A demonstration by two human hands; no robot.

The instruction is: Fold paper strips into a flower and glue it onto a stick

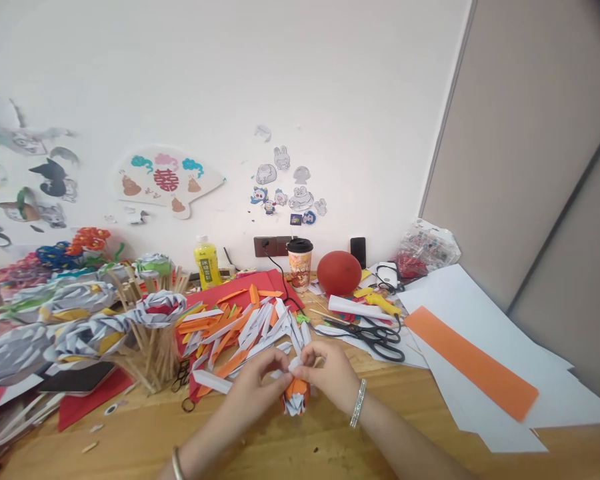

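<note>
My left hand (pixel 263 375) and my right hand (pixel 329 373) meet over the front middle of the wooden table. Between them is a small orange and white folded-paper model (pixel 295 403), its layered lower end showing below my fingers. Thumbs and fingertips of both hands pinch a white folded paper strip (pixel 295 364) at its top. My fingers partly hide how the strip joins the model. Just beyond lies a heap of white and orange folded paper strips (pixel 245 327), on red paper (pixel 225 285).
Black scissors (pixel 380 340) and a yellow glue gun (pixel 383 303) lie right of the heap. An orange strip (pixel 473 362) rests on white sheets (pixel 445 293). A lidded cup (pixel 299 263), red balloon (pixel 339 273) and yellow bottle (pixel 207 262) line the wall. Paper-topped stick bundles (pixel 150 347) stand left.
</note>
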